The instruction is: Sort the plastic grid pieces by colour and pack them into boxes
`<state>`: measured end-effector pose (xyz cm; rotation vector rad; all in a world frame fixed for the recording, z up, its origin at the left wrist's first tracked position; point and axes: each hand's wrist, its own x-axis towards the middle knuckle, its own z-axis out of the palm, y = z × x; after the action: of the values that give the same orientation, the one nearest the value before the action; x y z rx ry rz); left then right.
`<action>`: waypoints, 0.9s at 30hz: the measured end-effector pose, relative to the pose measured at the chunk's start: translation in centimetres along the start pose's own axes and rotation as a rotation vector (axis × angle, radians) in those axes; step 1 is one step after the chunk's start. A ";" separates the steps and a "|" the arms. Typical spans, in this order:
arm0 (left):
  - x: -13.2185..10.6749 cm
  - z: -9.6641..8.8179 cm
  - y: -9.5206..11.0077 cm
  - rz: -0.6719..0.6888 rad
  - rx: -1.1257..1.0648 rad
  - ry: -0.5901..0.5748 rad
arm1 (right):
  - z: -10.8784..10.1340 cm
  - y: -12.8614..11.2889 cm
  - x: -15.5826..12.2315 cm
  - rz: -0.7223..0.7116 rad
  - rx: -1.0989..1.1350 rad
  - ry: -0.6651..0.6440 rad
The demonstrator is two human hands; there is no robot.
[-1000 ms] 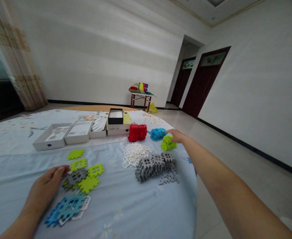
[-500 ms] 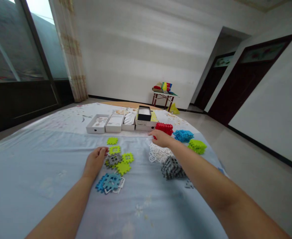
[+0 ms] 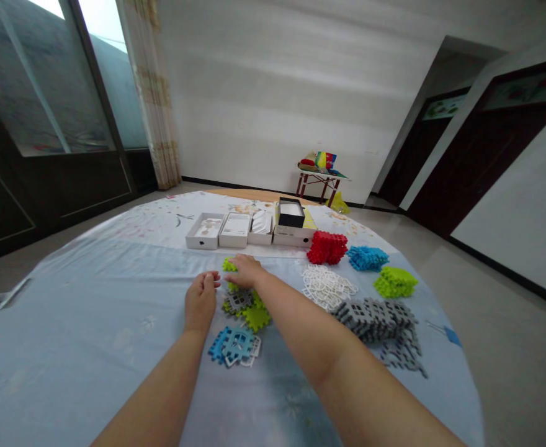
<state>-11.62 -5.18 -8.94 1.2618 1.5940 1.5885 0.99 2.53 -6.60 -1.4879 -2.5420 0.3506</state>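
My right hand (image 3: 246, 271) lies palm down over a lime green interlocking tile (image 3: 229, 266) on the light blue cloth, fingers curled onto it. My left hand (image 3: 201, 300) rests just left of a small cluster of lime green and grey tiles (image 3: 247, 305), fingertips close to my right hand. A flat piece of joined blue and white tiles (image 3: 234, 345) lies nearer to me, below the cluster.
Sorted heaps lie to the right: red tiles (image 3: 326, 247), blue tiles (image 3: 367, 257), lime tiles (image 3: 394, 282), white tiles (image 3: 326, 286), a grey stack (image 3: 375, 315). Open white boxes (image 3: 236, 230) line the far side. The cloth's edge (image 3: 459, 372) drops to the floor at right.
My right hand swept left from the lime heap, past the red tiles, onto the green tile beside my left hand. My view turned left; the left hand stayed by the cluster.
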 end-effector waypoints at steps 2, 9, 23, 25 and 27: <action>0.0 0.0 -0.1 -0.001 0.000 -0.003 | 0.1 0.2 0.1 0.004 -0.013 -0.023; 0.2 0.1 -0.6 0.003 0.009 -0.016 | -0.9 1.1 -3.4 -0.034 -0.080 -0.028; 0.3 -0.1 -0.8 -0.006 0.024 -0.049 | -1.3 0.5 -3.5 0.016 -0.099 -0.041; 0.3 0.0 -0.7 0.000 0.032 -0.055 | -1.4 0.2 -3.5 0.017 -0.096 -0.040; 0.3 0.0 -0.5 0.007 0.050 -0.056 | -1.7 -0.1 -4.0 -0.002 -0.090 -0.024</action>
<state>-11.90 -4.87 -9.39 1.3277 1.6050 1.5136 3.27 -0.86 -5.09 -1.5212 -2.6097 0.2579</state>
